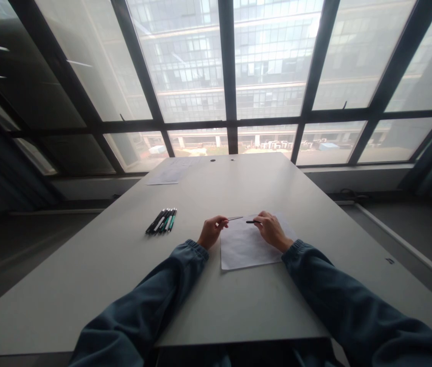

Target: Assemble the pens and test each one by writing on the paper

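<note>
A white sheet of paper (246, 247) lies on the white table (200, 300) in front of me. My left hand (211, 230) is over the sheet's upper left corner, its fingers pinched on a thin, pointed item (235, 218) whose tip points right; its exact kind is too small to tell. Above the upper right part of the paper, my right hand (271, 229) grips a dark pen (253, 221), one end of which sticks out to the left. A small gap separates the two held items.
Several black and green pens (162, 221) lie side by side on the left. Printed sheets (168, 173) lie at the table's far left. Two small dark items (212, 160) sit near the far edge, below the windows.
</note>
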{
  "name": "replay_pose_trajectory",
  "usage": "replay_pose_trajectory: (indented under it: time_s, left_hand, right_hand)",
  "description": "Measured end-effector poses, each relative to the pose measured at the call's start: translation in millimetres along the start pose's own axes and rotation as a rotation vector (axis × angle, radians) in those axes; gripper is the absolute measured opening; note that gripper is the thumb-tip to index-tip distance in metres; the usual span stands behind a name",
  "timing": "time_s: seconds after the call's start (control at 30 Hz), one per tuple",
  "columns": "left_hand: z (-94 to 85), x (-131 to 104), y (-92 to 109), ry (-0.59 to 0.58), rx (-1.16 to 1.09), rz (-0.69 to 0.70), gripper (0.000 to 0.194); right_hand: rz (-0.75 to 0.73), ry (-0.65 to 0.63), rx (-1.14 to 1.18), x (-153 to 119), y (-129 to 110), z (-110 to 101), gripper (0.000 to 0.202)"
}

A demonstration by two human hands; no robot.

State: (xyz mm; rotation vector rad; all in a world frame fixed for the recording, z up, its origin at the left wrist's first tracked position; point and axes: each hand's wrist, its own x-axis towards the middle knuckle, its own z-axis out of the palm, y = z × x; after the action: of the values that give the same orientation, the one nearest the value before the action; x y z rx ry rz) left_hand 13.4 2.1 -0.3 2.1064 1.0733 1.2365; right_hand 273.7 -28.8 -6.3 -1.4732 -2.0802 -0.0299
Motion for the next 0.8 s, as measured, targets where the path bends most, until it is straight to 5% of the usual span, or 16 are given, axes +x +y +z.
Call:
replay_pose_trajectory:
  time_s: [0.6, 0.8]
  left_hand:
    - [0.7, -0.2, 3.9, -0.062, 0.045, 0.009, 0.024]
    - [0.8, 0.0, 2.8, -0.065, 0.046, 0.015, 0.026]
  right_hand:
    - [-0.100, -0.078, -0.023, -1.3, 4.2, 5.7, 0.016]
    - [-0.139, -0.007, 0.034, -0.1, -0.9, 0.9, 0.030]
